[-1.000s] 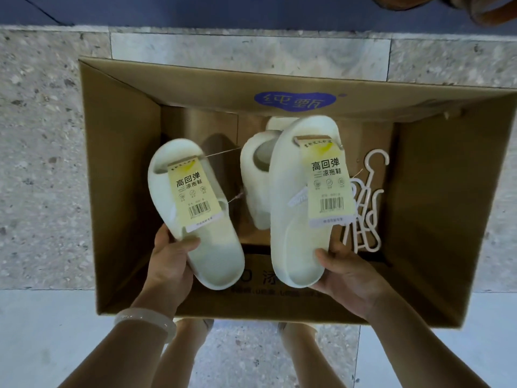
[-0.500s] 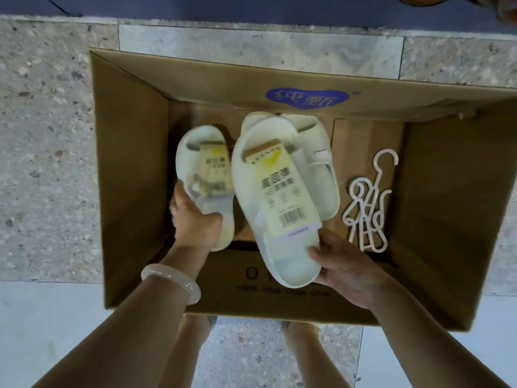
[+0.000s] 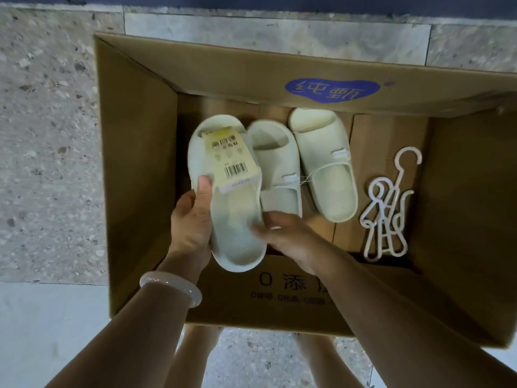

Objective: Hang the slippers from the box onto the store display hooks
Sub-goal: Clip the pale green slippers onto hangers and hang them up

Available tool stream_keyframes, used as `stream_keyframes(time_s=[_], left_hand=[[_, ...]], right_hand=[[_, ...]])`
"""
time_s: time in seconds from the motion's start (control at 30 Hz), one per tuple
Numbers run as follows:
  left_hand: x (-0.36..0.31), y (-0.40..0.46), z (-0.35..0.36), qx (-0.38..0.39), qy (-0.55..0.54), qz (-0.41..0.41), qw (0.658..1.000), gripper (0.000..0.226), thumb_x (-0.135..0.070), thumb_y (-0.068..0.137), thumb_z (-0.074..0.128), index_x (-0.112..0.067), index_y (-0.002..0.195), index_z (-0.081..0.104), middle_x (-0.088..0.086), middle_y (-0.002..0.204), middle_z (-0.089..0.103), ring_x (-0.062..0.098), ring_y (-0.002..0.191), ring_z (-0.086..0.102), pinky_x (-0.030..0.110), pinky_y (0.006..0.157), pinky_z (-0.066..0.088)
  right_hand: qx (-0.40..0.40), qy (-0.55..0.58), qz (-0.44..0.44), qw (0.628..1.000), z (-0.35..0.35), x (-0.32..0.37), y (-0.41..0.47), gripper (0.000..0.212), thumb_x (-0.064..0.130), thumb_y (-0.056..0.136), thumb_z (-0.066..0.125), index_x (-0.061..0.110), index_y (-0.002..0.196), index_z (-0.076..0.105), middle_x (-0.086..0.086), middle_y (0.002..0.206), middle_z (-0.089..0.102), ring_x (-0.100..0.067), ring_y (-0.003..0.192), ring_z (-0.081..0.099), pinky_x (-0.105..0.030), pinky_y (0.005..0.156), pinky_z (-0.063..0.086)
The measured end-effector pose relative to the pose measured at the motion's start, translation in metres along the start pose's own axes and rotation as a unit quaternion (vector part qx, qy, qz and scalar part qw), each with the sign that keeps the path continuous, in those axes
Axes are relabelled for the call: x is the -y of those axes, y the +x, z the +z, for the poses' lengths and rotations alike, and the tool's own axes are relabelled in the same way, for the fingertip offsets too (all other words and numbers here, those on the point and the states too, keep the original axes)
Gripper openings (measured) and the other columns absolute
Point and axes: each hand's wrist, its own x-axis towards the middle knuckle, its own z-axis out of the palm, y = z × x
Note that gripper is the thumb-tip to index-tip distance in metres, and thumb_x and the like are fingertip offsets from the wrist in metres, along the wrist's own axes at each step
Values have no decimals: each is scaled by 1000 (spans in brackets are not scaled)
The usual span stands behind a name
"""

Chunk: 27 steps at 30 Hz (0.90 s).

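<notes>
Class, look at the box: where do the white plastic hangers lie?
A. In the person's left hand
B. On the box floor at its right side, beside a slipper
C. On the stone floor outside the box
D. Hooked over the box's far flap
B: the white plastic hangers lie flat on the floor of the box, right of the rightmost slipper, with neither hand touching them.

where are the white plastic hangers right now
The hangers lie on the floor of the cardboard box, at its right side, just right of the loose slipper and untouched by either hand.
</notes>
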Motion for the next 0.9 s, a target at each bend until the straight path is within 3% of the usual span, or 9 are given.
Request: stream_keyframes(time_s=[0.07,0.13,0.23,0.33,0.4,0.5,0.6,0.73,0.9], left_hand=[[2,10,-5,-61,-2,7,998,49,-62,74,54,-21,99,64,0,97,71,21,93,67,37,77,56],[2,15,-5,-38,-10,3,999,41,-63,74,53,-28,93,62,-4,95,71,17,94,66,35,79,54],[0,18,1,53,3,-37,998,65,-71,52,59,-32,104,62,-5,105,70,16,101,64,39,88,52],[-1,28,6,63,55,-34,996,93,-52,46,81,-20,128,49,-4,118,64,16,110,60,43,96,48],[2,35,9,45,103,-7,994,81,-29,58,86,-16,127,45,-8,112,62,14,110,56,38,92,49],[9,32,2,72,102,-13,992,58,-14,68,80,-17,117,50,-5,109,61,17,106,57,36,87,51],[18,21,-21,111,-6,-61,992,57,-2,69,69,-17,122,55,6,115,65,24,103,63,42,81,54],[23,-5,-50,61,-94,-72,991,56,15,72,47,-16,118,56,4,107,65,25,103,58,35,75,49],[10,-43,-57,109,-70,-28,991,73,7,49,58,-6,121,54,11,109,66,27,101,62,37,78,50]], right_hand=[[-16,128,15,992,-2,6,10,34,30,84,63,13,113,61,1,100,69,-12,89,66,-25,71,52],[-98,244,32,964,-4,10,25,15,16,86,56,9,97,64,-5,92,69,-16,77,67,-30,61,53],[-187,376,55,906,0,13,42,19,-3,86,46,10,80,59,-6,75,65,-18,66,63,-27,53,48],[-168,450,39,876,4,15,49,14,-1,85,50,8,79,58,-3,58,68,-14,53,67,-25,47,52],[-159,473,29,866,2,15,51,8,10,88,56,8,92,62,-3,74,73,-14,68,70,-29,53,54],[-161,482,23,861,0,18,48,30,21,93,52,7,119,56,-8,109,68,-17,95,64,-34,72,52],[-149,473,5,868,11,19,27,31,21,94,50,5,120,54,-8,102,69,-18,93,64,-34,87,49],[-153,479,-37,863,24,15,-26,29,25,90,54,17,118,56,-1,101,73,-14,95,67,-33,87,49],[-136,489,-113,854,19,20,-90,52,24,76,61,22,128,53,2,120,66,-16,109,64,-37,93,46]])
